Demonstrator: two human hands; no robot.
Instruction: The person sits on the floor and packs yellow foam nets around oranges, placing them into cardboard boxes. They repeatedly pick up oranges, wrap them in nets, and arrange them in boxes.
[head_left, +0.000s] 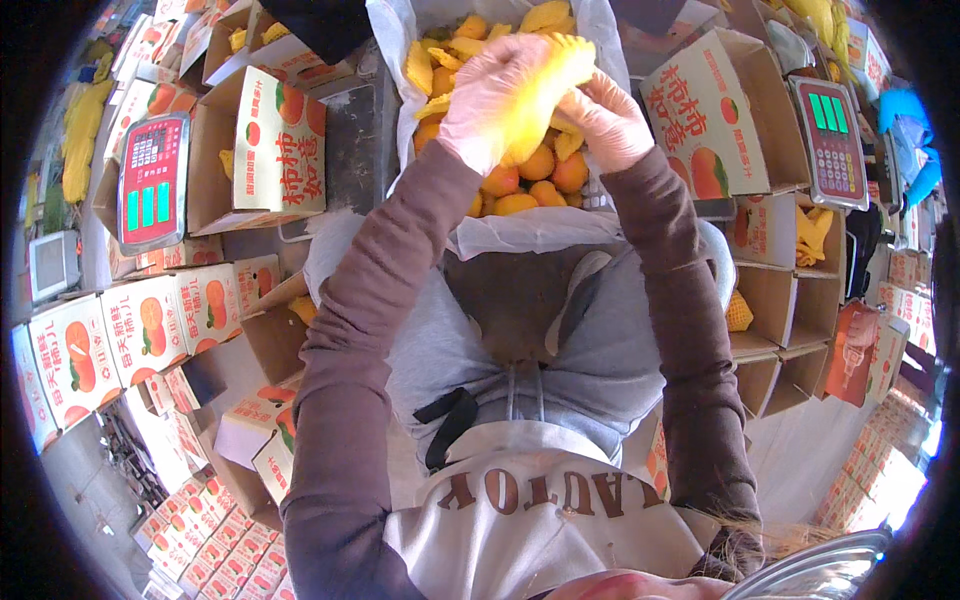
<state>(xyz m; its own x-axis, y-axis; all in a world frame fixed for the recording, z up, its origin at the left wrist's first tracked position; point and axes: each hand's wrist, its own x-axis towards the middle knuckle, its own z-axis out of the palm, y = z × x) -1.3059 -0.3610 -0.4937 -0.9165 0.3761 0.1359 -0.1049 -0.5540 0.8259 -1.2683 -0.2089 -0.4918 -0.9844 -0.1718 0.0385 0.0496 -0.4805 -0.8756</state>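
Both hands wear thin, pale gloves and are raised over a crate with a white liner (517, 234). My left hand (499, 90) grips a yellow foam net sleeve (551, 90), stretched long beneath and beyond the fingers; whether a fruit is inside cannot be told. My right hand (607, 112) is at the sleeve's right side, thumb and fingertips close together by its edge; their exact hold is hidden. Below lie several orange persimmons (537, 163), uncovered, in the crate. Further yellow net sleeves (546, 16) lie on the fruit at the crate's far end.
Open printed cartons stand left (259, 150) and right (709, 120) of the crate. Beyond them are a red scale on the left (154, 180) and another on the right (831, 142), both with lit displays. Divided cardboard boxes (795, 307) stand at the right, some holding net-covered items.
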